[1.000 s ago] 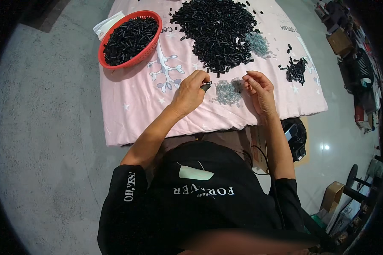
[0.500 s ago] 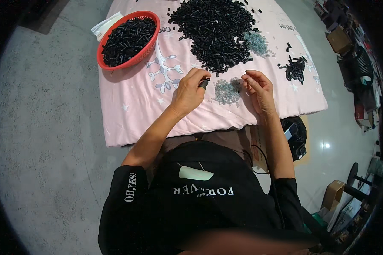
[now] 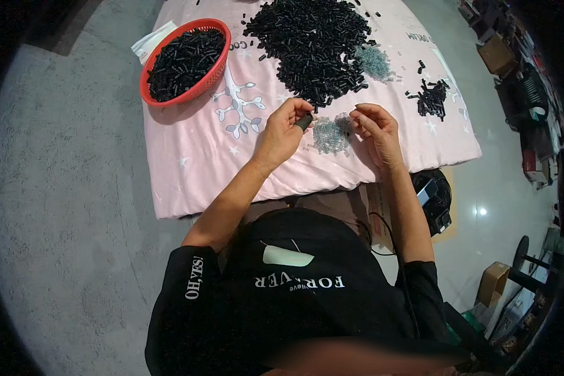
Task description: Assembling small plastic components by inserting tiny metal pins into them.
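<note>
My left hand [image 3: 281, 137] is closed at the fingertips, just below a big heap of small black cylindrical pieces [image 3: 323, 47]. A dark cover wraps its thumb [image 3: 304, 121]. Something small and dark seems to sit at that pinch, too small to make out. Thumb and fingers also meet on my right hand [image 3: 380, 135]; whatever they hold is too tiny to name. Between the two hands lies a small pile of thin, shiny, silvery pieces [image 3: 331, 136], nearest to the right fingertips. A second silvery pile [image 3: 375, 62] rests against the heap's right side.
On the left of the pink cloth-covered table [image 3: 188, 169] stands a red plastic basket [image 3: 145, 88] full of black pieces, a white packet [image 3: 149, 42] behind it. A smaller black group [image 3: 431, 100] lies at the right. Boxes [image 3: 499, 54] and clutter line the right side of the floor.
Both hands stay over the front of the table, fingertips closed. My left hand has turned slightly and its fingertips have shifted a little right. The whole view has moved slightly.
</note>
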A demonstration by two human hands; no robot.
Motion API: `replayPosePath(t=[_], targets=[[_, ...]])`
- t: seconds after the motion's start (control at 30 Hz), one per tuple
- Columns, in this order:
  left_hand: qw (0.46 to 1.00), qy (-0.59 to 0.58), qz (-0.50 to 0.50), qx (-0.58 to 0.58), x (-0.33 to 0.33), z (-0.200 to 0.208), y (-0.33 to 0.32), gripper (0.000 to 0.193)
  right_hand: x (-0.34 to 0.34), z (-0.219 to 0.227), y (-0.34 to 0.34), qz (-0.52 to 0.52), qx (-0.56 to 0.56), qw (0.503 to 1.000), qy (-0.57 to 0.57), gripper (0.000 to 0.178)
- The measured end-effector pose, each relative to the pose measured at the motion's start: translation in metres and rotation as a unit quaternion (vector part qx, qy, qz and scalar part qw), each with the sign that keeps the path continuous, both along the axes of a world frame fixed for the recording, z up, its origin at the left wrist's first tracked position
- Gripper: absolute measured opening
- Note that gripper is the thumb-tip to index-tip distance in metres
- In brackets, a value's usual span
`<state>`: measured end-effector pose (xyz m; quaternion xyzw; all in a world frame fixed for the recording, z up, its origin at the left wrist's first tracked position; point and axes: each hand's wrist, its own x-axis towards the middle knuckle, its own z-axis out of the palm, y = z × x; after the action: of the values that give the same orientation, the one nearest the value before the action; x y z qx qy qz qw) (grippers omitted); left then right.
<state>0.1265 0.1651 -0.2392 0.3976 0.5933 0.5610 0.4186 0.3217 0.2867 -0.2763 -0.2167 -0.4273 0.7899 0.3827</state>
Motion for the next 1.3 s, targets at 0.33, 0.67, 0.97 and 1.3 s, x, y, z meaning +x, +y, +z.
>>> replayPosePath(t=[0.33, 0.67, 0.97, 1.3], targets=[[0.999, -0.031, -0.028, 0.029, 0.016, -0.005, 0.012, 0.019, -0.002, 0.010, -0.010, 0.010, 0.044, 0.998, -0.045, 0.019], [0.998, -0.013, -0.028, 0.053, 0.031, -0.011, 0.018, 0.021, -0.003, 0.006, -0.012, 0.043, 0.063, 0.994, -0.080, 0.019], [0.996, 0.004, -0.018, 0.082, 0.028, -0.015, 0.020, 0.023, -0.004, 0.006, -0.014, 0.037, 0.037, 0.997, -0.059, 0.014], [0.898, 0.427, -0.004, 0.104, -0.016, -0.005, 0.026, 0.023, -0.007, 0.008, -0.013, 0.003, 0.040, 0.998, -0.044, 0.011]])
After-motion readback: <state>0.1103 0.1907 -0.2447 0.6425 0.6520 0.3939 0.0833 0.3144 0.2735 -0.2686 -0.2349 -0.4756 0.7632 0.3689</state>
